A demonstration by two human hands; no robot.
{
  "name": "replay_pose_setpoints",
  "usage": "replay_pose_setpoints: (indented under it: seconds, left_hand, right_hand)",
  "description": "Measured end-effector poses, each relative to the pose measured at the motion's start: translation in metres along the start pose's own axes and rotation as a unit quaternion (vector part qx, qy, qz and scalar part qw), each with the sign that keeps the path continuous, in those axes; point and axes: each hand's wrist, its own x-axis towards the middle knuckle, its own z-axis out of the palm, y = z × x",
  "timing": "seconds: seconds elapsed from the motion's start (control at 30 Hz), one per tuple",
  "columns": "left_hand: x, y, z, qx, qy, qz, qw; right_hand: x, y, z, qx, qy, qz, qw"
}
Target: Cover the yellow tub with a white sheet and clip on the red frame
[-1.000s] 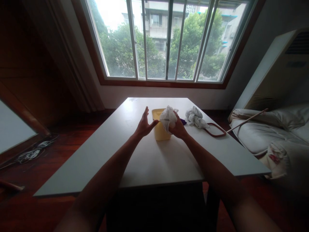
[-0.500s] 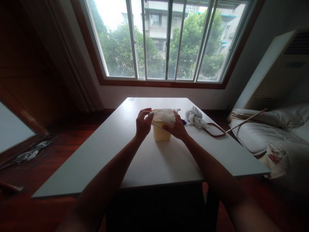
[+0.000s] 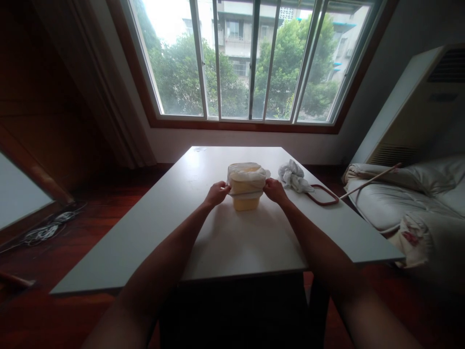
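A small pale yellow bin (image 3: pixel 247 204) stands upright on the white table in front of me. A thin white plastic bag (image 3: pixel 247 190) lines it, with its edge folded down over the outside of the rim. On the left side of the bin, my left hand (image 3: pixel 217 193) is closed, pinching the bag's edge. My right hand (image 3: pixel 275 190) pinches the bag on the opposite side, its fingers closed too. The bin's inside is mostly hidden by the bag.
Right of the bin, a crumpled white plastic bag (image 3: pixel 291 175) lies beside a brown rounded rectangular ring (image 3: pixel 322 203) on the white table (image 3: pixel 145 247). A thin stick (image 3: pixel 370 181) reaches from the padded seat (image 3: pixel 381 206) toward the table's right edge.
Both hands have moved down from the top of the bin to its sides. The bag's edge now hangs lower around the outside, and the bin's top shows more.
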Motion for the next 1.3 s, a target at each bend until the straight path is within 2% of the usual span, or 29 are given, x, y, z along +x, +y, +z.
replay_pose_setpoints:
  seconds: [0.1,0.17,0.2,0.27,0.33,0.4,0.43,0.47,0.53,0.6,0.67,0.77,0.87,1.0,1.13,1.23,1.3]
  left_hand:
    - [-0.002,-0.004,-0.001,0.059,-0.046,0.008,0.997]
    - [-0.002,-0.003,-0.004,0.088,-0.065,0.018,0.994]
    - [-0.002,-0.002,-0.006,0.098,-0.067,0.024,0.993]
    - [-0.002,0.005,-0.011,0.109,-0.044,0.041,0.992]
    - [-0.003,0.017,-0.016,0.099,0.035,0.093,0.990]
    - [-0.007,0.030,-0.019,0.073,0.122,0.186,0.972]
    - [-0.009,0.035,-0.019,0.060,0.144,0.234,0.960]
    - [-0.011,0.039,-0.018,0.049,0.144,0.272,0.950]
    - [-0.013,0.042,-0.013,0.023,0.097,0.298,0.949]
    - [-0.014,0.038,-0.006,-0.023,0.041,0.272,0.961]
    - [-0.012,0.030,0.001,-0.076,0.008,0.229,0.971]
    - [-0.009,0.019,0.008,-0.126,-0.004,0.180,0.976]
    - [-0.006,0.013,0.011,-0.129,-0.013,0.168,0.977]
    - [-0.003,0.006,0.013,-0.090,-0.052,0.163,0.981]
    - [-0.001,-0.003,0.008,-0.012,-0.101,0.110,0.989]
    - [-0.002,-0.003,-0.001,0.093,-0.163,0.091,0.978]
    - [-0.001,0.000,-0.009,0.148,-0.164,0.092,0.971]
  right_hand:
    - [0.004,0.012,0.004,-0.035,-0.097,-0.008,0.995]
    - [0.006,0.019,0.005,-0.025,-0.102,-0.013,0.994]
    - [0.008,0.021,0.005,-0.021,-0.084,-0.012,0.996]
    - [0.011,0.025,0.002,-0.002,-0.006,-0.003,1.000]
    - [0.015,0.025,-0.001,0.041,0.099,-0.012,0.994]
    - [0.017,0.023,-0.003,0.095,0.191,-0.048,0.976]
    - [0.017,0.022,-0.003,0.120,0.220,-0.071,0.965]
    - [0.016,0.020,-0.003,0.141,0.228,-0.093,0.959]
    - [0.013,0.015,-0.002,0.189,0.193,-0.121,0.955]
    - [0.009,0.009,0.001,0.238,0.121,-0.136,0.954]
    - [0.005,0.005,0.003,0.268,0.064,-0.140,0.951]
    - [0.003,0.003,0.006,0.277,0.022,-0.141,0.950]
    - [0.005,0.008,0.012,0.279,-0.010,-0.137,0.950]
    - [0.010,0.019,0.021,0.251,-0.041,-0.121,0.960]
    - [0.011,0.024,0.024,0.219,-0.056,-0.095,0.970]
    - [0.011,0.025,0.017,0.204,-0.053,-0.078,0.974]
    - [0.012,0.025,0.008,0.196,-0.036,-0.069,0.978]
